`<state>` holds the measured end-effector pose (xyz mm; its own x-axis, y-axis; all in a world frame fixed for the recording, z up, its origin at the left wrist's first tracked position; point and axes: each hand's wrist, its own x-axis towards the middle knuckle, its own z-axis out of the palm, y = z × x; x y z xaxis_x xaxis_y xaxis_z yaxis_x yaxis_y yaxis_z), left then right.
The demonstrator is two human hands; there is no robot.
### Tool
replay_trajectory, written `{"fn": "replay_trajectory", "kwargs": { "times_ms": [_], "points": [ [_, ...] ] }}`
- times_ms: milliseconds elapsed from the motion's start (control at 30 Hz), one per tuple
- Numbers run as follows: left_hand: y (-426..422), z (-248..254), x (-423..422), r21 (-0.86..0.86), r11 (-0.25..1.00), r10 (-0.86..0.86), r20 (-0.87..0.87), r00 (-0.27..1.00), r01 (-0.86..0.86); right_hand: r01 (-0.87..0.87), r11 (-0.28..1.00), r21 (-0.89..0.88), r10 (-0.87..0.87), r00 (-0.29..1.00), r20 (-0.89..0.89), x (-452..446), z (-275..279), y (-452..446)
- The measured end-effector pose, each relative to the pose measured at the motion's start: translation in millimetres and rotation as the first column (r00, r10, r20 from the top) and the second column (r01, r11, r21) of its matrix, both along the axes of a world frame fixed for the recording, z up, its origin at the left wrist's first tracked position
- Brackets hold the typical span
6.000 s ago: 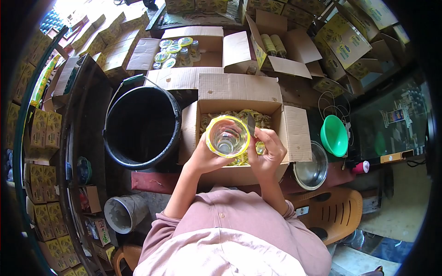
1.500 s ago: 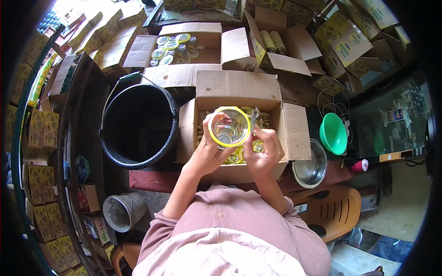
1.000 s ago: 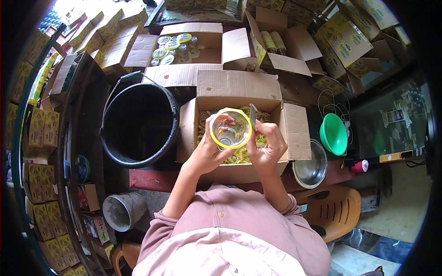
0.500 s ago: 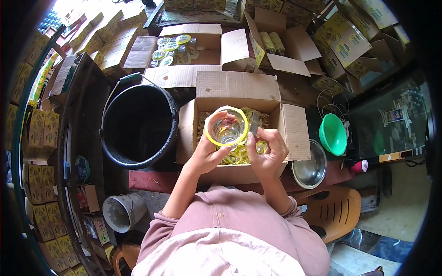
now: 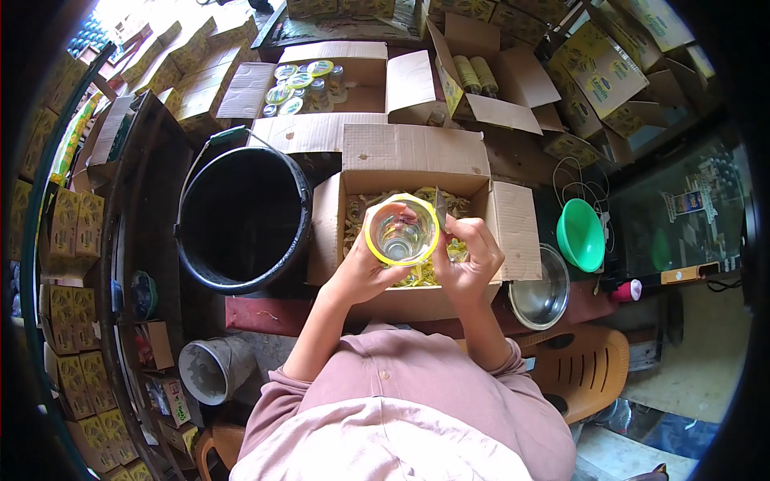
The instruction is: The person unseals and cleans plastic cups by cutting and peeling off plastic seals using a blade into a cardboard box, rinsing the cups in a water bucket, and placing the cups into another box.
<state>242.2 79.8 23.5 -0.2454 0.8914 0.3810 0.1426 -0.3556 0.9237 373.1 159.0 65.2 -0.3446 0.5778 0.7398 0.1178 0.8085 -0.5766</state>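
My left hand (image 5: 362, 268) is wrapped around a clear jar (image 5: 399, 240) with a bright yellow rim, its mouth tilted up toward me. My right hand (image 5: 472, 258) pinches a thin grey blade (image 5: 440, 210) between thumb and fingers. The blade stands close against the right side of the yellow rim; whether it touches cannot be made out. Both hands are above an open cardboard box (image 5: 413, 151), which holds yellow and clear scraps (image 5: 417, 278). The rest of the blade is hidden by my right fingers.
Left of the box stands a large black bucket (image 5: 183, 232). Behind is a carton (image 5: 365, 84) with several yellow-lidded jars (image 5: 301, 80). A metal bowl (image 5: 553, 301) and a green bowl (image 5: 581, 236) lie to the right. A grey bucket (image 5: 210, 373) sits low left, near stacked cartons (image 5: 76, 321).
The jar has shifted slightly right and down in my left hand. The blade has turned more edge-on and sits nearer the rim.
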Motion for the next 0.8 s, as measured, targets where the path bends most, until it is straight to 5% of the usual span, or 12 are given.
{"fn": "replay_trajectory", "kwargs": {
  "times_ms": [800],
  "points": [
    [-0.1, 9.8, -3.2, -0.012, 1.0, -0.001, -0.001, 1.0, 0.001, -0.08, 0.997, -0.022, 0.081, 0.996, 0.038, 5.3, -2.0, 6.6]
  ]
}}
